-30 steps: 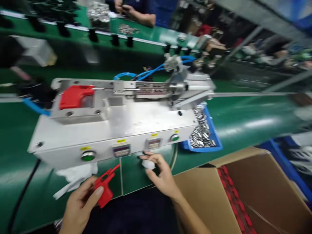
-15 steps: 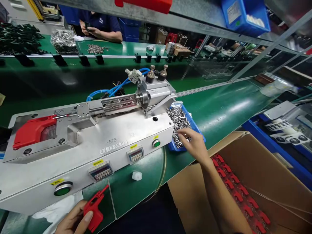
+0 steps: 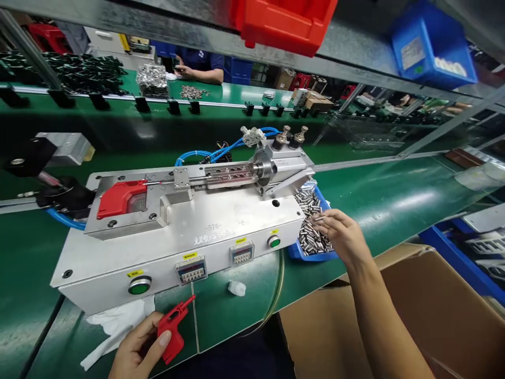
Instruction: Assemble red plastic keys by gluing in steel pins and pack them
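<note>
My left hand (image 3: 140, 347) grips a red lighter body (image 3: 172, 327), a gun-shaped plastic piece whose thin nose points up and right. My right hand (image 3: 344, 231) is over the blue bin (image 3: 314, 257) and pinches a small metal sleeve (image 3: 317, 218) at its fingertips. Many like sleeves (image 3: 313, 231) fill that bin. Another red lighter body (image 3: 121, 199) lies in the left nest of the metal fixture (image 3: 173, 226), its nose against a steel rod. On the fixture's right end sits a pneumatic cylinder (image 3: 282, 166).
Green buttons (image 3: 139, 285) and counters line the fixture's front. A white cloth (image 3: 122, 321) and a small white plastic piece (image 3: 236, 288) lie before it. An open cardboard box (image 3: 442, 295) stands right. Overhead, a shelf holds red (image 3: 288, 23) and blue bins. Another person (image 3: 201, 68) sits across.
My view has turned left and up, so the fixture sits further right. My right hand has lifted a little from the sleeves, with one now visible in its fingers. My left hand keeps its hold.
</note>
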`<state>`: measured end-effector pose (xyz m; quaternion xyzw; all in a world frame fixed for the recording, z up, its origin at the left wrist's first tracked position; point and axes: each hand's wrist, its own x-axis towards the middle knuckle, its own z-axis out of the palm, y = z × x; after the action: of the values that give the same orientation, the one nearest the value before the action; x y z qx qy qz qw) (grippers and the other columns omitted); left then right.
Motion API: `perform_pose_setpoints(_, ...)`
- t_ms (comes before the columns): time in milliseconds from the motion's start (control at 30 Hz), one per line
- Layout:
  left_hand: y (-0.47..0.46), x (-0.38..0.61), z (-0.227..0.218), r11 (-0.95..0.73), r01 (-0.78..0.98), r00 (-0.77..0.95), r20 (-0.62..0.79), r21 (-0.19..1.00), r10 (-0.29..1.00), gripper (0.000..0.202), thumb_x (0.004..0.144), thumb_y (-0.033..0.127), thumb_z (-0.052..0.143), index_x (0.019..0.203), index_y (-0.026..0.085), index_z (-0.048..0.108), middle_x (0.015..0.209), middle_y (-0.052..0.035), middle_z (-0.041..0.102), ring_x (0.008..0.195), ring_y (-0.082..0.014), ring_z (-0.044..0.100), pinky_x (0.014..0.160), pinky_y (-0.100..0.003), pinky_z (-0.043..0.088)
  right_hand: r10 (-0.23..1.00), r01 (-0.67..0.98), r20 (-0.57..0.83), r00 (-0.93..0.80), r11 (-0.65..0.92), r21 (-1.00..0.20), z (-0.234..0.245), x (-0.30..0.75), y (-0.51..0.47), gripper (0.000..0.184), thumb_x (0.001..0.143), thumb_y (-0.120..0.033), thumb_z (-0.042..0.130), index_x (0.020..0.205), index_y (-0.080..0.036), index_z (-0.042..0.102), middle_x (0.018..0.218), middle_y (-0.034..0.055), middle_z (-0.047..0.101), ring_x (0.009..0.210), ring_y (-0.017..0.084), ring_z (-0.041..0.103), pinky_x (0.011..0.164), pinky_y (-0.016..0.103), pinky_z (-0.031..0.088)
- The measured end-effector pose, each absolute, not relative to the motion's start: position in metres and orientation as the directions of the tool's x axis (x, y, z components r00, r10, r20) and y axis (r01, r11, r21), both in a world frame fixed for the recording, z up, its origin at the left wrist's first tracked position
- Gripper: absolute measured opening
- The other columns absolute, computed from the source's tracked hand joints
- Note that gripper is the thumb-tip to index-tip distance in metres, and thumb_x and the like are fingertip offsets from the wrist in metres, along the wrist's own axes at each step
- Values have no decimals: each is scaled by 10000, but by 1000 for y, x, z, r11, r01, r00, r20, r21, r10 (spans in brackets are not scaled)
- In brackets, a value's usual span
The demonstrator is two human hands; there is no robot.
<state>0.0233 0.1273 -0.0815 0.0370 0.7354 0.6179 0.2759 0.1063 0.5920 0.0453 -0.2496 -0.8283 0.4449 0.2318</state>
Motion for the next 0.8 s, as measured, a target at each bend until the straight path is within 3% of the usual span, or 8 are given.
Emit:
perform_pose_setpoints(100, 132, 21, -84, 171, -261, -848, -310, 950, 430, 493, 904, 668, 743, 787, 196, 665, 690, 10, 553, 648, -171, 511, 631, -243, 420, 642, 68, 221, -734, 394, -916, 75, 99, 556, 379, 811, -616, 854, 885, -284, 686, 837, 41, 757, 720, 229, 737, 641, 372, 617)
perform_pose_setpoints(167, 136, 16, -86, 134, -232, -836, -268, 963, 478, 505, 912, 665, 735, 777, 187, 647, 692, 9, 535, 659, -167, 495, 640, -247, 402, 609, 42, 277, -743, 455, -889, 92, 82, 528, 257, 856, -523, 866, 919, -306, 743, 884, 62, 776, 789, 249, 757, 678, 381, 618)
perform_pose_setpoints(233, 139, 9, -88, 106, -220, -813, -242, 970, 530, 520, 924, 672, 712, 775, 182, 622, 693, 12, 512, 659, -159, 470, 638, -248, 376, 451, -3, 361, -816, 622, -783, 104, 54, 499, 126, 923, -427, 818, 969, -319, 770, 919, 66, 783, 839, 260, 760, 745, 405, 618)
perform_pose_setpoints(300, 140, 3, -90, 87, -210, -803, -222, 974, 553, 525, 941, 675, 685, 778, 184, 592, 693, 19, 484, 655, -150, 436, 635, -252, 348, 195, -163, 467, -863, 767, -620, 111, 13, 471, 67, 966, -355, 761, 1017, -312, 764, 930, 50, 783, 823, 246, 748, 776, 401, 607)
perform_pose_setpoints(400, 143, 2, -92, 78, -172, -823, -187, 982, 537, 519, 965, 673, 651, 797, 188, 573, 705, 25, 457, 662, -147, 402, 643, -261, 330, -144, -451, 602, -785, 799, -398, 115, -62, 435, 73, 1003, -271, 667, 1041, -259, 728, 970, 40, 788, 830, 219, 736, 801, 366, 587)
perform_pose_setpoints(467, 143, 4, -94, 73, -154, -828, -169, 985, 535, 525, 973, 683, 632, 805, 188, 571, 709, 26, 444, 668, -148, 394, 648, -266, 326, -235, -499, 601, -764, 806, -319, 116, -109, 420, 110, 1009, -219, 608, 1007, -236, 716, 971, 45, 789, 878, 225, 729, 826, 363, 567)
perform_pose_setpoints(633, 141, 2, -96, 42, -145, -798, -142, 989, 586, 503, 989, 661, 615, 823, 189, 572, 721, 20, 451, 684, -155, 415, 663, -272, 338, -295, -459, 485, -823, 849, -263, 105, -156, 410, 174, 984, -180, 563, 996, -225, 731, 912, 61, 776, 890, 251, 701, 798, 372, 553)
perform_pose_setpoints(800, 140, -1, -90, 83, -89, -803, -121, 993, 583, 426, 981, 587, 646, 822, 194, 597, 716, 5, 519, 688, -167, 476, 685, -278, 378, -315, -472, 503, -805, 854, -220, 95, -138, 413, 294, 1024, -224, 530, 1228, -230, 741, 1162, 111, 778, 1078, 295, 713, 955, 475, 591)
